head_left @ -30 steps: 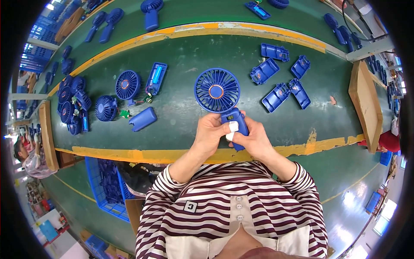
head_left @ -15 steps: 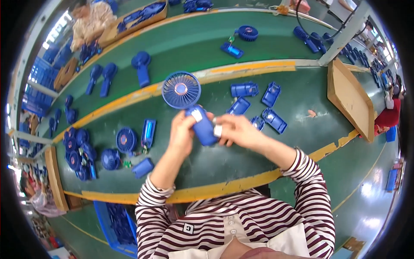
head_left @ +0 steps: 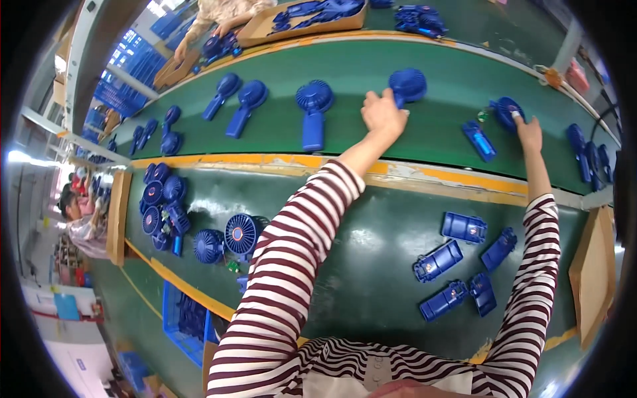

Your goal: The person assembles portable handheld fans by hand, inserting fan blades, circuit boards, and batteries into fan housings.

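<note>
My left hand reaches over the green belt, its fingers closed around the handle of a blue handheld fan. The fan's round head points away from me, and the hand hides most of its handle. Farther right, my right hand grips the near edge of an unassembled fan's round blue head. A small green circuit board and an open handle half with a bright blue cell lie beside that head. Several blue handle covers lie on the workbench between my forearms.
Assembled fans lie along the belt to the left. A pile of fan parts and loose fan heads sit on the bench's left. Cardboard trays stand at the bench's ends. Across the belt, another person works near a parts box.
Both hands have moved from the bench out to the belt. The fan I held in front of me now lies on the belt under my left hand; my right hand has reached another fan head.
</note>
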`<state>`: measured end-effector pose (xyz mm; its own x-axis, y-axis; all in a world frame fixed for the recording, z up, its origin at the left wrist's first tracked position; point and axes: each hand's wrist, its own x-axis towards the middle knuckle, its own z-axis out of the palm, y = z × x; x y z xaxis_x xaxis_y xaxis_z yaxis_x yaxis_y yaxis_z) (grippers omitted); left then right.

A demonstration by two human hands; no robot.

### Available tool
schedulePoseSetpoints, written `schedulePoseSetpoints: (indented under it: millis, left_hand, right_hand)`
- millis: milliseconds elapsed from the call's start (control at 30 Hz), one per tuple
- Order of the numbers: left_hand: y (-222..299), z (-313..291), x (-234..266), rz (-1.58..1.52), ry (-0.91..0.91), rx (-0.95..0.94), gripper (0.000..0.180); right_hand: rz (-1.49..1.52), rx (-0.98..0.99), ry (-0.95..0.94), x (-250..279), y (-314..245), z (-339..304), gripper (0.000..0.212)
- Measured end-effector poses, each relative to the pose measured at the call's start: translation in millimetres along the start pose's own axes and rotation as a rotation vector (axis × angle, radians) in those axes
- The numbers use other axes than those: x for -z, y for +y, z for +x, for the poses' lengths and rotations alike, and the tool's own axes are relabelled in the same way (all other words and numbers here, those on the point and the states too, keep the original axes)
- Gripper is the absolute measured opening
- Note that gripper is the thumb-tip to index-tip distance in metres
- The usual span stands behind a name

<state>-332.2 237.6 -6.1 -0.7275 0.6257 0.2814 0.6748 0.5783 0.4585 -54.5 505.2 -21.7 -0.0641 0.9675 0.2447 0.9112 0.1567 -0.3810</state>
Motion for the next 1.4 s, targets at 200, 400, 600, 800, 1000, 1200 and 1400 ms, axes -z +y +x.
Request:
schedulePoseSetpoints:
  millis: [200, 400, 600, 800, 1000, 1200, 1400]
  left_hand:
    - [-15.7, -1.9, 7.8, -0.076, -0.083, -0.158, 0.071]
    - [-2.4, -66.0, 48.5, -0.302, -0.101, -0.267, 0.066]
    - [-37.7, -168.4, 113.6, -0.461, -0.232, -0.221, 0.049]
    - [-109.8, -272.6, 158.8, -0.801, -0.374, 0.14, 0.035]
    - [-143.2, -329.0, 159.5, -0.868, -0.283, 0.206, 0.034]
    - [-124.2, -341.7, 199.8, -0.57, -0.219, -0.062, 0.039]
    - [-98.1, -318.5, 204.7, -0.31, -0.483, -0.653, 0.056]
  right_hand:
    - [0.068, 0.096, -0.046, -13.8, -30.7, 7.2, 0.083]
    - [0.379, -0.008, -0.251, 10.6, -33.5, -31.8, 0.073]
    - [0.906, 0.211, -0.085, 74.9, -76.7, -142.9, 0.066]
    - [1.167, 0.15, -0.345, 173.3, -113.0, -313.8, 0.07]
    - [1.306, 0.014, -0.528, 167.2, -70.3, -425.8, 0.077]
    - [1.315, -0.023, -0.572, 153.9, -33.3, -463.8, 0.071]
    - [1.392, 0.009, -0.539, 153.3, -20.0, -452.4, 0.057]
